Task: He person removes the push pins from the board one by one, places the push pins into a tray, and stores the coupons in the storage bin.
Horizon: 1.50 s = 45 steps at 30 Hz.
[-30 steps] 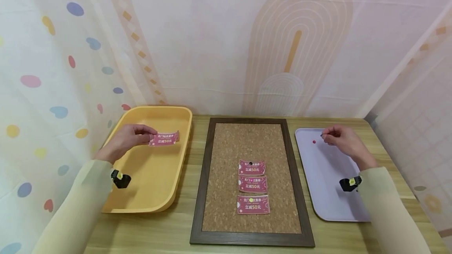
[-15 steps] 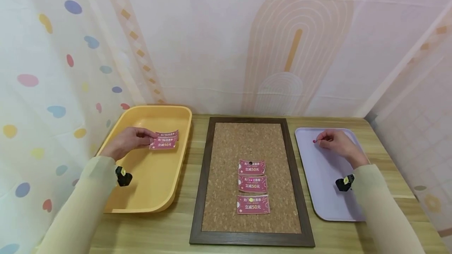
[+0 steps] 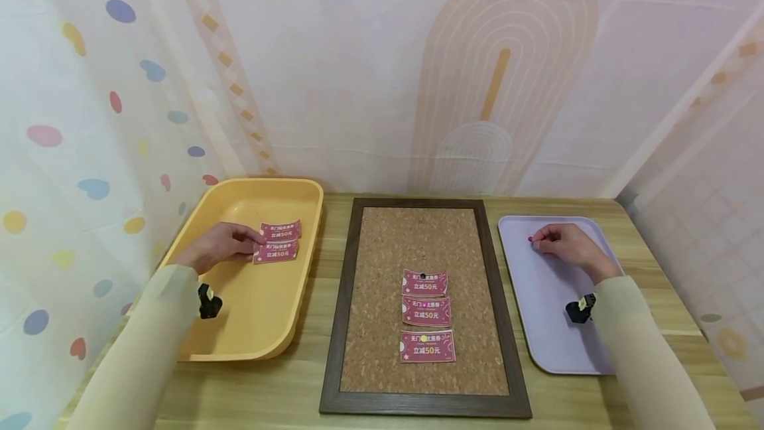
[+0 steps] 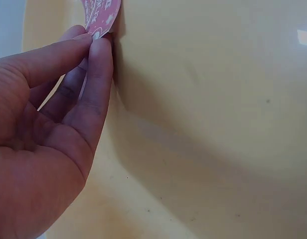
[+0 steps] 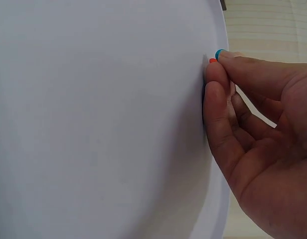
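Over the yellow tray [image 3: 280, 324], my left hand [image 3: 222, 244] pinches a pink paper coupon [image 3: 275, 252] by its left edge. Just above it in the head view is a second pink coupon [image 3: 282, 230], partly overlapped. The left wrist view shows thumb and fingers meeting at a corner of a coupon [image 4: 103, 12]. At the far left part of the lilac tray [image 3: 555, 310], my right hand [image 3: 567, 244] pinches a small blue thumbtack [image 5: 220, 54]. A red thumbtack [image 3: 530, 239] sits right by those fingertips, partly hidden in the right wrist view.
Between the trays lies a cork board [image 3: 382, 244] in a dark brown frame. Three pink coupons are pinned on it in a column: the top one [image 3: 425, 283] with a black tack, the middle [image 3: 426, 311] pink, the lowest [image 3: 427, 346] yellow. Patterned curtains surround the wooden table [image 3: 286, 390].
The left hand's coupon has slid down, uncovering the second coupon above it. My right hand has moved left and down, bringing its fingertips beside the red thumbtack.
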Each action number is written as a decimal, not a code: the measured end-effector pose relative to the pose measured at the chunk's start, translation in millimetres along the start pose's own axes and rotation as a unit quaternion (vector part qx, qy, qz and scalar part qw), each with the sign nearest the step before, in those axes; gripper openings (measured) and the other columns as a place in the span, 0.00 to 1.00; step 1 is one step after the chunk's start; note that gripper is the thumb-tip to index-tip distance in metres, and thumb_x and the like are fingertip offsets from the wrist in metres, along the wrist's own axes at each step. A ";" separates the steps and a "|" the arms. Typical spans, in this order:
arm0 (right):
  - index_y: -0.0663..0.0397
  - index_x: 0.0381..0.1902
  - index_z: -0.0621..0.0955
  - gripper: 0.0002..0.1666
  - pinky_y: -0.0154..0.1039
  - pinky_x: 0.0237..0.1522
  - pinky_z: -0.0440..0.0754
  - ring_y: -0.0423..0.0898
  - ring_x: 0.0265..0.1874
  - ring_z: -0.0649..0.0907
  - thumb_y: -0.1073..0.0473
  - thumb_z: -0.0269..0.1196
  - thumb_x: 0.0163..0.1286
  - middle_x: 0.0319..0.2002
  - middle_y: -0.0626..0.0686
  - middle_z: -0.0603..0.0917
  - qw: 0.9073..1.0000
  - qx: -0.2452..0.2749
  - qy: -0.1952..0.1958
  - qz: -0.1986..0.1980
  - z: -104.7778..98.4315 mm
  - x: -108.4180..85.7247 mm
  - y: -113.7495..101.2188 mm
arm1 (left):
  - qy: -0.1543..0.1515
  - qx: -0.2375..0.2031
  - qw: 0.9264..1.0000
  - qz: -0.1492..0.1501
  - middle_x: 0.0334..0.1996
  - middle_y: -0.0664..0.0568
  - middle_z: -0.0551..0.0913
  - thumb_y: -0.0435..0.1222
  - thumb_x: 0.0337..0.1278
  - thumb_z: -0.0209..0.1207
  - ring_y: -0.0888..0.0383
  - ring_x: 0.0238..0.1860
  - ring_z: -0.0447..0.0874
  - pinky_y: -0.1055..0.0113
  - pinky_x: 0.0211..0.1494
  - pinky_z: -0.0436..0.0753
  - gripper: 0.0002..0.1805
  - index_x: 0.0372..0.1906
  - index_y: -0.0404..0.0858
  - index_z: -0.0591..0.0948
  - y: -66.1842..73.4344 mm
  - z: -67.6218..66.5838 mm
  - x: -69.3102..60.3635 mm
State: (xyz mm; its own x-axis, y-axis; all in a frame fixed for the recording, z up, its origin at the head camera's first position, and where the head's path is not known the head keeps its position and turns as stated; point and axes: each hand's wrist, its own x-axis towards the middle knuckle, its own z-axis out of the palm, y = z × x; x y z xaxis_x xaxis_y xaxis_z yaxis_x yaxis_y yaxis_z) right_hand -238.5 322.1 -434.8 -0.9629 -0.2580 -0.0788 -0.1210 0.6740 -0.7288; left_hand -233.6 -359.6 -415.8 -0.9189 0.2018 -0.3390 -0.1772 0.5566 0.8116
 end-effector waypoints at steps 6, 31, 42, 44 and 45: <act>0.71 0.42 0.83 0.09 0.31 0.33 0.76 0.35 0.31 0.78 0.66 0.66 0.72 0.42 0.62 0.88 1.000 0.000 0.000 0.003 0.8 0.2 0.6 | -0.003 0.013 1.000 0.004 0.45 0.44 0.83 0.26 0.72 0.59 0.58 0.40 0.82 0.66 0.46 0.86 0.17 0.58 0.19 0.78 -1.1 0.7 1.8; 0.74 0.49 0.81 0.13 0.31 0.35 0.79 0.41 0.35 0.79 0.69 0.64 0.72 0.40 0.59 0.84 1.000 0.008 -0.021 0.019 0.4 -2.0 -5.4 | 0.055 0.131 0.986 0.092 0.46 0.37 0.86 0.30 0.70 0.61 0.53 0.41 0.85 0.68 0.42 0.85 0.14 0.52 0.23 0.83 8.1 -5.1 -14.1; 0.70 0.47 0.81 0.09 0.34 0.36 0.80 0.46 0.37 0.80 0.68 0.62 0.74 0.40 0.59 0.85 0.999 -0.009 0.020 -0.036 6.3 -14.6 -22.2 | 0.131 0.215 0.954 0.163 0.49 0.43 0.88 0.36 0.73 0.61 0.47 0.47 0.86 0.68 0.46 0.80 0.12 0.52 0.35 0.87 61.6 20.9 -32.6; 0.69 0.46 0.81 0.09 0.35 0.36 0.79 0.46 0.36 0.80 0.65 0.63 0.75 0.38 0.57 0.84 0.999 -0.007 0.031 -0.036 8.8 -17.1 -27.6 | 0.138 0.218 0.951 0.168 0.49 0.44 0.88 0.38 0.73 0.61 0.48 0.46 0.85 0.65 0.47 0.80 0.13 0.53 0.36 0.87 71.8 30.6 -34.8; 0.68 0.46 0.81 0.09 0.35 0.36 0.79 0.46 0.35 0.80 0.64 0.63 0.76 0.37 0.56 0.84 0.999 -0.007 0.037 -0.036 10.1 -18.5 -30.3 | 0.141 0.216 0.951 0.171 0.49 0.45 0.88 0.39 0.74 0.61 0.48 0.46 0.85 0.64 0.47 0.81 0.13 0.53 0.37 0.87 76.5 35.5 -35.8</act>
State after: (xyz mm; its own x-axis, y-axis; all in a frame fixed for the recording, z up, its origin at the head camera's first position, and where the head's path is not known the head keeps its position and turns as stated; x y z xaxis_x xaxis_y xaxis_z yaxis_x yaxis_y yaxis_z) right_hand -214.6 299.4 -418.1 -0.9670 -0.2537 0.0241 -0.1927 0.6658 -0.7208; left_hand -201.8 -295.6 -358.5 -0.9655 0.2401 0.1009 0.2547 0.7891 0.5590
